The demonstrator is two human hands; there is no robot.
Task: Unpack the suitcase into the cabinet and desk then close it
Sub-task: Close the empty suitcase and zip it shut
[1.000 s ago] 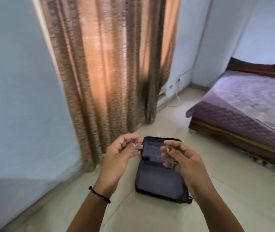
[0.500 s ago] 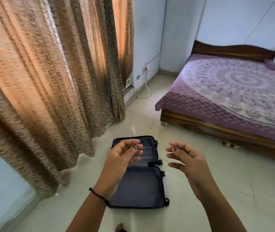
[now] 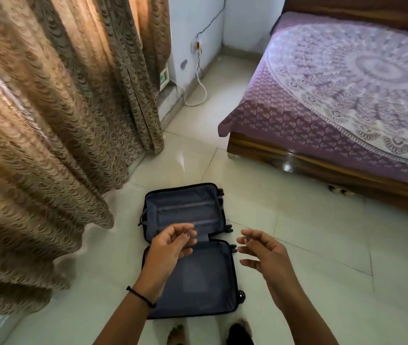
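A dark suitcase (image 3: 198, 290) lies open flat on the pale tiled floor just in front of my feet, both halves showing grey lining with nothing in them. Small black wheels stick out along its right side. My left hand (image 3: 170, 245) hovers above the hinge area, fingers loosely curled, holding nothing. Beyond the case's right edge, my right hand (image 3: 262, 255) hangs with fingers spread, also holding nothing. Neither hand touches the suitcase.
Tan patterned curtains (image 3: 56, 135) hang along the left, reaching the floor near the case. A bed (image 3: 347, 90) with a purple printed cover on a wooden frame fills the right. A white cable (image 3: 199, 93) trails by the far wall socket.
The view has swung right and tilted down, and the suitcase now sits closer below me. Both hands stay raised and empty, a little further apart than before.
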